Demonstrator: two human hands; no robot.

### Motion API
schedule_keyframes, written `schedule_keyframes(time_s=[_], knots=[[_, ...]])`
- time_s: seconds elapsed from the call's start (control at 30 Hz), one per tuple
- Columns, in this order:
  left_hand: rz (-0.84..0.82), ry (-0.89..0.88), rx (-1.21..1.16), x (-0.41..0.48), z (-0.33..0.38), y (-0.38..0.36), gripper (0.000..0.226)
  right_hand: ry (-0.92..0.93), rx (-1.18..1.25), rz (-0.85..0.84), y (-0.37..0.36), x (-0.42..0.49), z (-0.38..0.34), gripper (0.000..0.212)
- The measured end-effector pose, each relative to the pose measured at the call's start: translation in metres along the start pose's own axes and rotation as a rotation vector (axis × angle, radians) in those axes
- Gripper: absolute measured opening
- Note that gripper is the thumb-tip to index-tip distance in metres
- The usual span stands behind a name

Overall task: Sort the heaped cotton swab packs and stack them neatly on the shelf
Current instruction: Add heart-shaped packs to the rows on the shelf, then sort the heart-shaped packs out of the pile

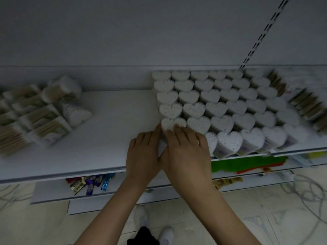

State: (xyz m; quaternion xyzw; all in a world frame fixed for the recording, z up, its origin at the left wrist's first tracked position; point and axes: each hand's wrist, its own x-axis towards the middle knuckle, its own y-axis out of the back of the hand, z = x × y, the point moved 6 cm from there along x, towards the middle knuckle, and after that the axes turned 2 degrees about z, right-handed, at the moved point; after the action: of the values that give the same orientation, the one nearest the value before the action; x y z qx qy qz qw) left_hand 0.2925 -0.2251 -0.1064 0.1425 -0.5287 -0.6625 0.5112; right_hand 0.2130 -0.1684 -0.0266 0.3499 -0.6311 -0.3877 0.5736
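Top-down head view, dim + blurry. White shelf [109,121] runs across mid frame. Heart-shaped swab packs [228,105] stand upright in tight diagonal rows, centre to right of frame, cotton tips facing up. Front-row packs show purplish labels [222,152]; text too blurred to read, no brand legible.

L hand [143,152] and R hand [187,152] meet at lower centre, at the block's front-left corner pack [172,123]. L fingers are fairly straight, pressed against its left side. R fingers are spread flat over its top and front edge. Thumbs touch below it. No clench, neither hand curls round it; both press flat.

Left of frame: loose heap [35,117] of rectangular wood-stick swab packs, w/ one heart pack on its side [77,114] at the heap's right edge. Far right: more rectangular packs [304,103] in a row, touching the heart block.

Lower shelf below: purple/blue wrappers [90,183], green/red items [247,163], print unreadable. Slotted rail [265,32] upper right. Cables [309,193] on the floor at lower right, white shoe [166,234] at bottom centre.
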Motion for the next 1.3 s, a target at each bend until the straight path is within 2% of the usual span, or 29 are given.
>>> schedule_keyframes(time_s=[0.13, 0.2, 0.27, 0.37, 0.4, 0.47, 0.67, 0.77, 0.9, 1.0, 1.1, 1.3], knots=[[-0.067, 0.033, 0.011, 0.001, -0.003, -0.004, 0.061, 0.013, -0.018, -0.067, 0.004, 0.008, -0.001, 0.016], [-0.103, 0.027, -0.016, -0.001, -0.006, -0.009, 0.065, 0.012, -0.034, -0.139, 0.004, 0.013, -0.002, 0.019], [-0.117, 0.030, -0.103, -0.002, -0.008, -0.009, 0.065, 0.034, -0.009, -0.216, 0.009, 0.020, -0.004, 0.026], [-0.113, 0.137, -0.358, -0.002, -0.006, 0.014, 0.059, 0.117, -0.063, -0.352, 0.018, 0.032, -0.006, 0.014], [-0.098, 0.170, -0.398, -0.002, -0.007, 0.024, 0.059, 0.144, -0.042, -0.390, 0.018, 0.036, -0.003, 0.017], [-0.020, 0.152, -0.321, -0.001, -0.010, 0.060, 0.062, 0.154, 0.022, -0.448, 0.025, 0.047, -0.002, 0.024], [0.095, -0.067, 0.178, 0.017, -0.033, 0.174, 0.079, 0.280, 0.076, -0.328, 0.054, 0.095, -0.049, 0.043], [0.138, -0.075, 0.302, 0.022, -0.048, 0.226, 0.080, 0.405, 0.121, -0.228, 0.075, 0.113, -0.087, 0.047], [0.194, -0.003, 0.359, 0.018, -0.075, 0.270, 0.084, 0.463, 0.135, -0.198, 0.084, 0.130, -0.116, 0.046], [0.180, 0.059, 0.329, 0.007, -0.104, 0.277, 0.087, 0.410, 0.198, -0.325, 0.065, 0.135, -0.120, 0.049], [0.154, 0.048, 0.327, -0.002, -0.135, 0.275, 0.088, 0.329, 0.180, -0.460, 0.034, 0.142, -0.123, 0.053], [0.129, -0.022, 0.247, -0.004, -0.195, 0.289, 0.088, 0.080, 0.190, -0.573, -0.032, 0.179, -0.150, 0.061]])
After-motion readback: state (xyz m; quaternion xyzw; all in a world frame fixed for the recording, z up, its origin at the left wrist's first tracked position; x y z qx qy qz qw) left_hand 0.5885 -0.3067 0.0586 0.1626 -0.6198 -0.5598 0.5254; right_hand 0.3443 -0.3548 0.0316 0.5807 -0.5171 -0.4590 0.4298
